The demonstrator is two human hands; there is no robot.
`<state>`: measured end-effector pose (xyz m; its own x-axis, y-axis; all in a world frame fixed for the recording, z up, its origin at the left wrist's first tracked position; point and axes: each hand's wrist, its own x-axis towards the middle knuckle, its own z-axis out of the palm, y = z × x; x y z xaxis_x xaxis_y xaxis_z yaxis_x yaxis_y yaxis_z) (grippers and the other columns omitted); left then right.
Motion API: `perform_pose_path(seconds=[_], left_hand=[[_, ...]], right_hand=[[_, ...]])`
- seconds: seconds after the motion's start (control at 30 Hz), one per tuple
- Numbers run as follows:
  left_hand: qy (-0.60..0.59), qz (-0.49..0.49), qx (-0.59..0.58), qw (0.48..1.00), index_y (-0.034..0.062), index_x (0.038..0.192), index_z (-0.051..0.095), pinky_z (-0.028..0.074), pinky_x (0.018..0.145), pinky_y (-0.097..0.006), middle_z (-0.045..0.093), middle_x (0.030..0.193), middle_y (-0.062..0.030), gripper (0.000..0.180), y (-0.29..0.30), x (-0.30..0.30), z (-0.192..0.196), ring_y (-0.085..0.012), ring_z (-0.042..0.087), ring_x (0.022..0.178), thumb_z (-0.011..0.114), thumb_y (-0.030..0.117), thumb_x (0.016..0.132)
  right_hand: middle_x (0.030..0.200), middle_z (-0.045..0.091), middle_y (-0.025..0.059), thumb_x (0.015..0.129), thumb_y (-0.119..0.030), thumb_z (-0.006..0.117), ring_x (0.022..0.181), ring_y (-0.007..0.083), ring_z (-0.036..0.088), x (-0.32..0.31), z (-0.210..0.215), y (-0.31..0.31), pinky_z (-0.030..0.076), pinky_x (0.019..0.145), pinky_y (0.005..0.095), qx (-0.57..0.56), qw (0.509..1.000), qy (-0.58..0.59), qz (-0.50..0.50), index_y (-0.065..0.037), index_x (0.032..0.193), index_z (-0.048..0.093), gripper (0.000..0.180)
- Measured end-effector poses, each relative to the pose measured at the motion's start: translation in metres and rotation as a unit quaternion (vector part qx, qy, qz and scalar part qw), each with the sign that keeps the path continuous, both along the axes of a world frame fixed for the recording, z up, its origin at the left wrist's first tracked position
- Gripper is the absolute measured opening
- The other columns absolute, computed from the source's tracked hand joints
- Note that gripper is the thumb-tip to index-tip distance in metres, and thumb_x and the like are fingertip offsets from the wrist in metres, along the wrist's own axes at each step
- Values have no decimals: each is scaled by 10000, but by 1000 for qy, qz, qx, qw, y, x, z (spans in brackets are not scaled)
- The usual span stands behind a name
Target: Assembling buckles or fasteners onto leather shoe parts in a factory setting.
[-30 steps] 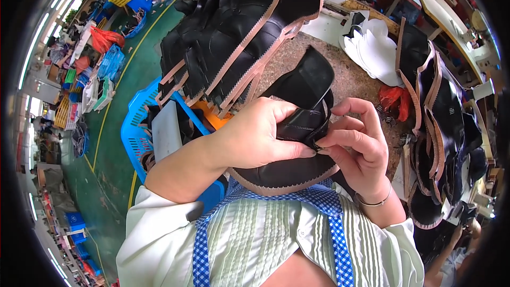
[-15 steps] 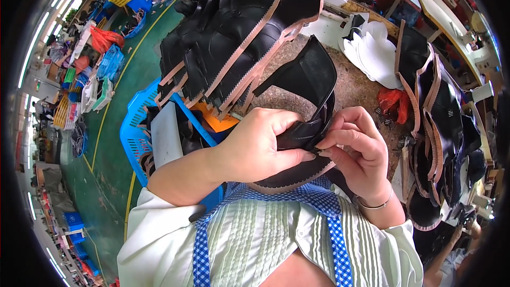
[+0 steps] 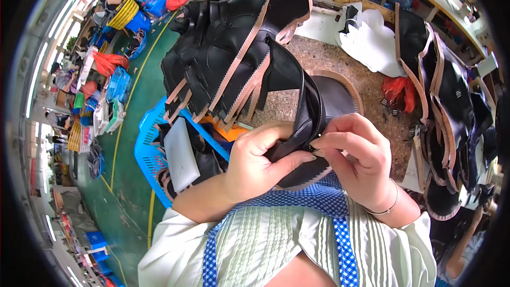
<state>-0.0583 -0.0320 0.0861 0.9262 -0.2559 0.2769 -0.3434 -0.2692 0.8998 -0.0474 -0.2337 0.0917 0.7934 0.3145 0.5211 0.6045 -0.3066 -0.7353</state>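
Left hand (image 3: 260, 162) and right hand (image 3: 353, 165) are shown closed together on a black leather piece (image 3: 305, 127) with a tan zigzag-cut edge, which is held just above the near edge of the table (image 3: 340, 69). The piece is pinched between thumb and fingers of each hand, and the fingertips of both hands nearly meet at its folded rim. A large stack of similar black pieces (image 3: 234, 48) with tan edging is seen behind the hands, overhanging the table's left side. A second row of black pieces (image 3: 446, 106) is ranged along the right. A blue plastic crate (image 3: 149, 154) is placed on the green floor, left of the table. White cut sheets (image 3: 372, 42) are laid at the table's far side. A thin bracelet (image 3: 388, 207) is worn on the right wrist.
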Motion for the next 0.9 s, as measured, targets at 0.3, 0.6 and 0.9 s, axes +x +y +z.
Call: perform_pose_path(seconds=[0.3, 0.6, 0.9], left_hand=[[23, 36, -95, 995, -23, 883, 617, 504, 699, -247, 702, 925, -99, 193, -2, -19, -17, -110, 644, 799, 793, 14, 814], [46, 17, -163, 985, -38, 982, 620, 505, 783, -259, 690, 1001, -110, 221, -3, -23, -23, -132, 651, 885, 772, -23, 822], [-35, -3, -98, 995, -43, 936, 656, 514, 741, -264, 705, 1008, -135, 220, -2, -13, -15, -151, 674, 888, 808, 2, 785]], right_hand=[[853, 674, 59, 752, 105, 773, 772, 108, 672, -12, -17, 3, 555, 706, 235, 234, 960, 151, 2, 12, 1079, 562, 400], [837, 680, 70, 693, 28, 814, 697, 178, 672, -12, -8, 1, 525, 556, 272, 137, 988, 71, -19, -48, 888, 709, 234], [827, 676, 72, 719, 25, 791, 652, 191, 669, -11, 0, -1, 534, 575, 285, 51, 999, 16, -11, -51, 868, 709, 187]])
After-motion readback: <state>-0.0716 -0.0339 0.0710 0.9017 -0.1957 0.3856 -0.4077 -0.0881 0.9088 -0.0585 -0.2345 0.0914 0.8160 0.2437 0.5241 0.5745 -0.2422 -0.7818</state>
